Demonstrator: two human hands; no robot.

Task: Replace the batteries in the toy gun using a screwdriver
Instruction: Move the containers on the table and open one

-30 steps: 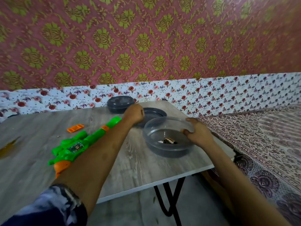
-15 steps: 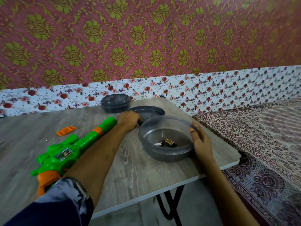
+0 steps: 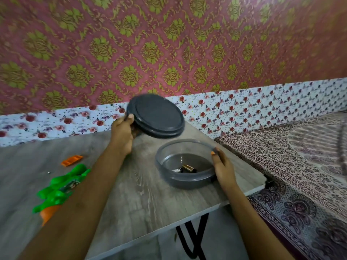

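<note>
Fingers [image 3: 129, 117] of the left hand [image 3: 121, 134] pinch the near edge of a dark round lid [image 3: 156, 117], closed on its rim and holding it tilted in the air above and behind the open tub; the fingers [image 3: 216, 153] of the right hand [image 3: 223, 167] rest curled against the right rim of that tub, steadying it rather than lifting, as far as I can judge. Beneath them, the counter [image 3: 142, 199] carries everything. The toy gun [image 3: 60, 188] lies at its left side, partly hidden under the left forearm, its long axis running from the orange grip nearest the camera up and to the right; where the barrel end points is covered by the arm. The grey tub [image 3: 187, 182] stands near the right edge, and batteries [image 3: 185, 168] lie loose in its bottom. An orange cover [image 3: 72, 160] lies apart from the gun, just beyond it, so the compartment seems already opened. A tiny speck that may be a screw [image 3: 49, 172] sits near it. Whether fresh cells are in the gun cannot be told; closing and screwing the cover remain, and no screwdriver is visible.
</note>
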